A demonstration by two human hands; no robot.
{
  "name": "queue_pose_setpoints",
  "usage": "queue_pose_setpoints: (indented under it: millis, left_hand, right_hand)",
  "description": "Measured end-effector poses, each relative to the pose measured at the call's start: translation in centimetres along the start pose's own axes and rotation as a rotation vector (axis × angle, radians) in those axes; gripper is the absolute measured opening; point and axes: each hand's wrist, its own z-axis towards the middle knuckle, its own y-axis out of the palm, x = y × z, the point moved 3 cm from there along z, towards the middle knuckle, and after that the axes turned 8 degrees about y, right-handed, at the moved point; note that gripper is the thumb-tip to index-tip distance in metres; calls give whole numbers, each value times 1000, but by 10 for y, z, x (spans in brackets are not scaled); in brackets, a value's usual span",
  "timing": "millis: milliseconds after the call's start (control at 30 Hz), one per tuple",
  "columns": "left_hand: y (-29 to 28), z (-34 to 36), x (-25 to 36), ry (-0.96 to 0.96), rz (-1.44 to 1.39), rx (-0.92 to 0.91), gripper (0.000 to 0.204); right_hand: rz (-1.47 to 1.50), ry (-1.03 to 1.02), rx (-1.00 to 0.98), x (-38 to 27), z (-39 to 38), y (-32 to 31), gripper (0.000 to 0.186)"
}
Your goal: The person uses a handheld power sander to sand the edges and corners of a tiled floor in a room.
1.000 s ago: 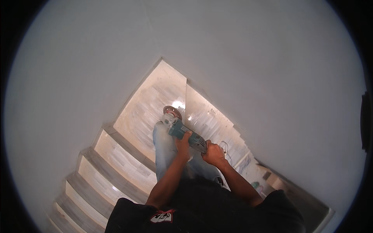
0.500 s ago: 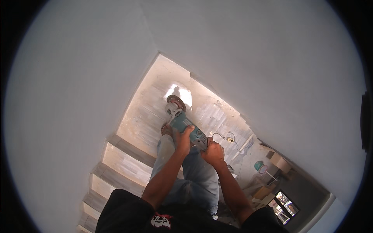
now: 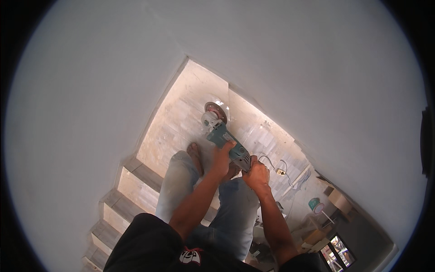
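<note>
A teal angle grinder is gripped in both my hands, held above the dusty landing. Its body lies slantwise, with the grey gear head and the dark round disc pointing away from me. My left hand wraps around the middle of the body, thumb along the top. My right hand closes on the rear end, where a dark cord comes out. Whether the disc touches the floor, I cannot tell. My bare left foot stands on the landing below the tool.
Tiled stair steps descend at the lower left. Grey walls meet in a corner beyond the landing. At right are a yellowish socket block with a cord, a teal bucket, cardboard boxes and a window.
The grinder and both hands have shifted slightly right in the picture. My left leg has swung out to the left, showing more of the foot. The bright patch by the disc looks much smaller.
</note>
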Motion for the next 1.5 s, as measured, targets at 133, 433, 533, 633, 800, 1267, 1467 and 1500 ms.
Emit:
queue_pose_setpoints:
  millis: [133,433,533,633,800,1267,1467,1500]
  left_hand:
    - [3,36,-40,61,-22,-17,32]
    - [-1,142,-105,61,-221,-125,33]
    - [1,163,-129,66,-369,-166,33]
    - [13,183,-130,118,-436,-180,34]
    - [21,189,-132,149,-489,-336,33]
    - [6,213,-144,172,-483,-443,33]
    - [-4,226,-141,197,-523,-473,34]
    - [-4,221,-136,199,-529,-473,35]
  right_hand:
    - [-35,2,66,25,32,17,39]
    - [-217,4,220,41,119,55,39]
    - [-261,-20,358,49,131,66,38]
    - [-315,-55,428,49,151,64,38]
    - [-340,-69,533,53,149,66,34]
    - [-322,-161,448,48,157,76,43]
    - [-318,-161,439,40,156,86,48]
    - [-318,-161,437,38,154,85,49]
